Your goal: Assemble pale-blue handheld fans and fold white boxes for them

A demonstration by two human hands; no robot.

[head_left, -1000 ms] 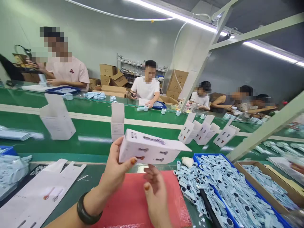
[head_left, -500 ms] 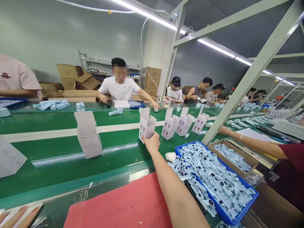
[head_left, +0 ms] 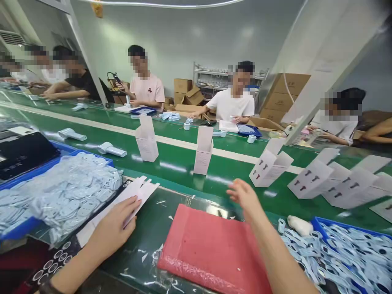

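My left hand (head_left: 118, 222) is closed on a flat white carton (head_left: 139, 195), its fingers across the top and the thumb at the side. My right hand (head_left: 245, 196) is in the air near the belt's front edge, fingers parted and nothing in them. Beyond it, on the green conveyor belt (head_left: 177, 157), a white box (head_left: 203, 157) stands upright with its lid flap up. Another open white box (head_left: 268, 169), printed with small device pictures, stands to the right of the hand. Below my right hand lies a red pad (head_left: 211, 249).
Several more open boxes (head_left: 315, 177) stand along the belt at right. A blue tray (head_left: 318, 224) of light-blue parts is at lower right; bagged parts (head_left: 76, 192) fill another at left. Co-workers sit across the belt. A slanted post (head_left: 315, 102) rises at right.
The view has swung left. My right hand has let go of a printed white box on the belt and drawn back. My left hand, holding a flat carton, has come into view.
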